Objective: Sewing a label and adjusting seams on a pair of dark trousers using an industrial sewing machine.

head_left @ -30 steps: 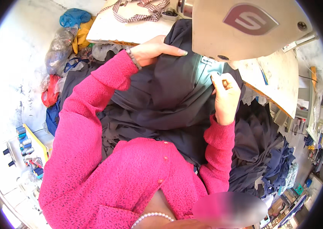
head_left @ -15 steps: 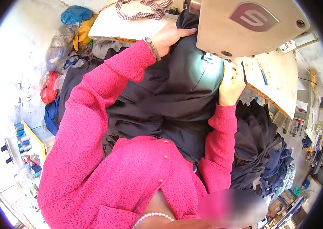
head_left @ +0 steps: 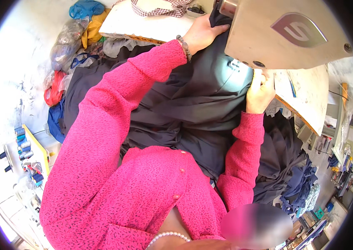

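A broad piece of dark fabric [head_left: 201, 87] spreads over the front of the sewing table and down across my lap. Above its right part hangs the beige head of a sewing machine [head_left: 264, 46], whose lamp lights the cloth around the presser foot [head_left: 235, 65]. My left hand [head_left: 203, 33], with a beaded bracelet at the wrist, grips the fabric to the left of the machine head, thumb on top. Just right of the presser foot, my right hand [head_left: 261, 92] is closed on the fabric's edge, fingers curled. The needle itself is hidden.
The pale tabletop [head_left: 143, 25] carries a checked cloth strip [head_left: 160, 9] at the back and a blue slim tool [head_left: 292, 86] at right. Plastic bags [head_left: 66, 48] are heaped at left. Thread spools [head_left: 23, 143] stand lower left, and more dark cloth [head_left: 278, 154] hangs at right.
In the picture, both hands, the fabric and the machine head appear shifted slightly right. My left hand also sits a little higher, keeping its grip on the cloth.
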`<move>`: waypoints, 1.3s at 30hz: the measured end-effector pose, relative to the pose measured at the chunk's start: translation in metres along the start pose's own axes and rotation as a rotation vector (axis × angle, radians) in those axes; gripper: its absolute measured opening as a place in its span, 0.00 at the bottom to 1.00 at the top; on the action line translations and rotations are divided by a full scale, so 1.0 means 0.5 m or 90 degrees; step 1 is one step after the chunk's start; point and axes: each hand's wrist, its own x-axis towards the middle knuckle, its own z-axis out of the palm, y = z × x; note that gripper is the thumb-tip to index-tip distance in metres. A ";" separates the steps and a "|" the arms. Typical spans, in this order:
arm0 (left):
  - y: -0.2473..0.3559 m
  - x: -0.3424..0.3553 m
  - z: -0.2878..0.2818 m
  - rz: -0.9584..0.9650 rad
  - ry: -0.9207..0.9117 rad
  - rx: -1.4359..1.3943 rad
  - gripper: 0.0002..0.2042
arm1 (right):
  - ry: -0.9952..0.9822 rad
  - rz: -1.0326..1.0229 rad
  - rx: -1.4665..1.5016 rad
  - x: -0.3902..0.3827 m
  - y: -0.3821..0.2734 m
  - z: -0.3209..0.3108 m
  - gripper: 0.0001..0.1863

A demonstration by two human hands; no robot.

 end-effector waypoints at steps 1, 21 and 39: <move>-0.005 0.003 -0.001 0.007 -0.007 -0.005 0.11 | 0.006 -0.004 0.003 0.001 0.001 0.003 0.04; -0.014 0.010 0.005 0.034 0.029 0.018 0.12 | 0.024 -0.035 0.041 0.003 0.012 0.024 0.09; -0.043 0.013 -0.005 0.077 0.007 0.104 0.11 | -0.008 0.003 0.002 0.000 0.011 0.020 0.12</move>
